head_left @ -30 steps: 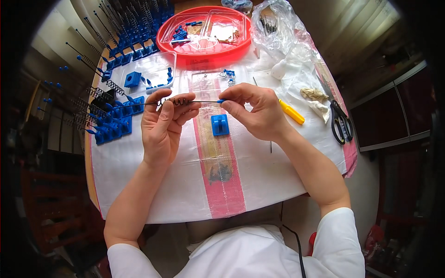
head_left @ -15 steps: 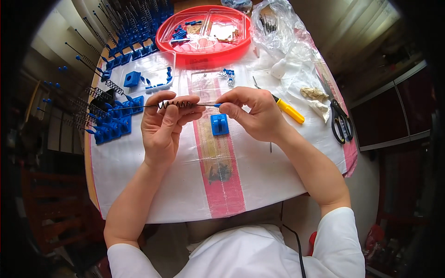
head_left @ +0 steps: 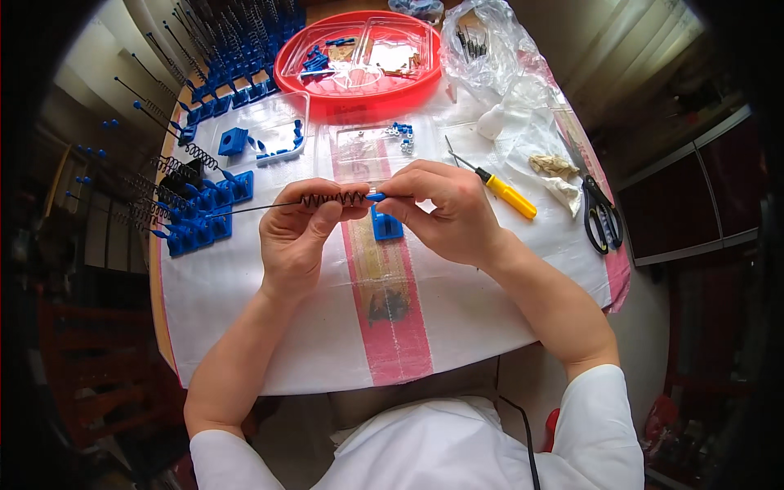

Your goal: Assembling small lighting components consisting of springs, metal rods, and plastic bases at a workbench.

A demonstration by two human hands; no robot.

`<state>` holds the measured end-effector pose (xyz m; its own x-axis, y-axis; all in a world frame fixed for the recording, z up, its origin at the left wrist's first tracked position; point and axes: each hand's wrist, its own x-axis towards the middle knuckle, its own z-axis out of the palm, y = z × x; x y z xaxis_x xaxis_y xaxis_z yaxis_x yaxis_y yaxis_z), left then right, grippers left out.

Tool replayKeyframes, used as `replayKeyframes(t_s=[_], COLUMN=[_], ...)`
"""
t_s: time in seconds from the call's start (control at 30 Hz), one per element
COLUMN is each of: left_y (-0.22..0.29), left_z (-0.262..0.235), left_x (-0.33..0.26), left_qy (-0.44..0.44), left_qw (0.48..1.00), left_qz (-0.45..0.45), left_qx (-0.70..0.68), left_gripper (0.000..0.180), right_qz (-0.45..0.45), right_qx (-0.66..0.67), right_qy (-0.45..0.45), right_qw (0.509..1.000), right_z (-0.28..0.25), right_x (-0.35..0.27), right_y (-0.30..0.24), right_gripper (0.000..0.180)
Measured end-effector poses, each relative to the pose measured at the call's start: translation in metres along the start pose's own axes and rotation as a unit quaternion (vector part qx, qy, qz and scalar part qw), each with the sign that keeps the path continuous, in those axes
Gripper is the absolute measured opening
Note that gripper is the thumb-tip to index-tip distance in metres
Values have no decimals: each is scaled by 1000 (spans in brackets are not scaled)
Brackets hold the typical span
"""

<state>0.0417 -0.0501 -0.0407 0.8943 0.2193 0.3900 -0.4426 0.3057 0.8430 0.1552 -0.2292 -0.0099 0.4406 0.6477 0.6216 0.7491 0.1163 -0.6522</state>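
My left hand point(head_left: 296, 245) is closed on a black coil spring point(head_left: 335, 199), pinched between thumb and fingers. Through the spring runs a thin black rod point(head_left: 253, 209), which sticks out far to the left. My right hand point(head_left: 453, 208) is closed in a pinch on a small pointed blue plastic piece point(head_left: 376, 197) at the spring's right end. Just below the fingertips, a square blue plastic base point(head_left: 387, 226) rests on the table, its upper part hidden by my right hand.
Assembled blue bases with springs and rods point(head_left: 196, 220) stand along the left. Beyond are a clear tray point(head_left: 306, 106) of blue parts and a red tray point(head_left: 359, 104). To the right lie a yellow-handled screwdriver point(head_left: 512, 198), black-handled scissors point(head_left: 600, 216) and a plastic bag point(head_left: 490, 73).
Both hands have shifted: the left moved right and slightly down, the right slightly down. The blue piece now sits against the spring's right end, where bare rod showed before.
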Motion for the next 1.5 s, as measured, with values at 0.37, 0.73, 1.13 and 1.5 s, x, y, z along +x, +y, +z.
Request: replayKeyframes(t_s=[0.37, 0.73, 1.13, 1.5], left_y=[3, 18, 9, -13], left_z=[-5, 8, 16, -16], left_x=[3, 11, 29, 23], left_qy=[45, 81, 90, 60], left_qw=[998, 993, 981, 985], left_qz=[-24, -82, -140, -104], left_qx=[-38, -39, -97, -126], left_gripper=[31, 34, 26, 25], right_qz=[13, 50, 91, 23], right_qx=[-28, -19, -10, 119], right_qy=[-4, 23, 49, 339], right_qw=[1000, 998, 995, 933], right_z=[1, -3, -2, -49], right_x=[0, 0, -1, 26], right_y=[-3, -2, 0, 6], right_gripper=[13, 8, 12, 8])
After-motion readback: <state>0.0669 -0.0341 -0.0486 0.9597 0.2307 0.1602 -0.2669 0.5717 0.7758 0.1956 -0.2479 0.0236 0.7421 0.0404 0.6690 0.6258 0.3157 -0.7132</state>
